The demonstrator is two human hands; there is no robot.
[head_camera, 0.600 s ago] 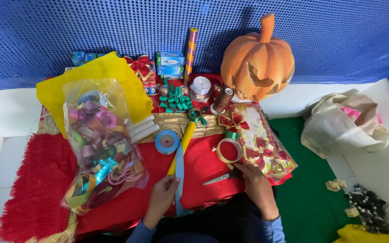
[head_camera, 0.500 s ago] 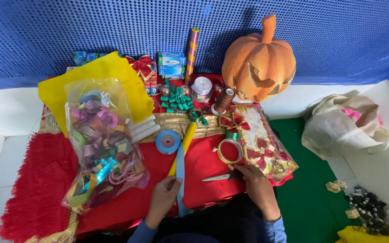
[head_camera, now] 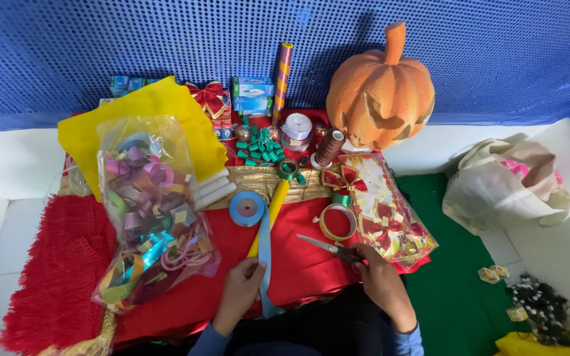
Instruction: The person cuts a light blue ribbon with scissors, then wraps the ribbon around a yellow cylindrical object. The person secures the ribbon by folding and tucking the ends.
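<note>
My left hand (head_camera: 240, 290) pinches a strip of light blue ribbon (head_camera: 264, 250) that runs up to its blue spool (head_camera: 247, 208) on the red cloth (head_camera: 298, 264). A yellow stick (head_camera: 269, 214) lies beside the strip. My right hand (head_camera: 382, 282) rests on the handles of a pair of scissors (head_camera: 328, 246), whose blades point left over the red cloth. Just above the scissors lies a gold tape ring (head_camera: 338, 222).
A clear bag of ribbon rolls (head_camera: 150, 211) and a yellow sheet (head_camera: 146, 115) lie left. A bag of red bows (head_camera: 387, 211), an orange carved pumpkin (head_camera: 380, 89), spools and boxes sit behind. A white cloth bag (head_camera: 503, 188) is right, on green felt (head_camera: 456, 290).
My right hand has moved onto the scissors' handles. My left hand still holds the blue ribbon strip in nearly the same place.
</note>
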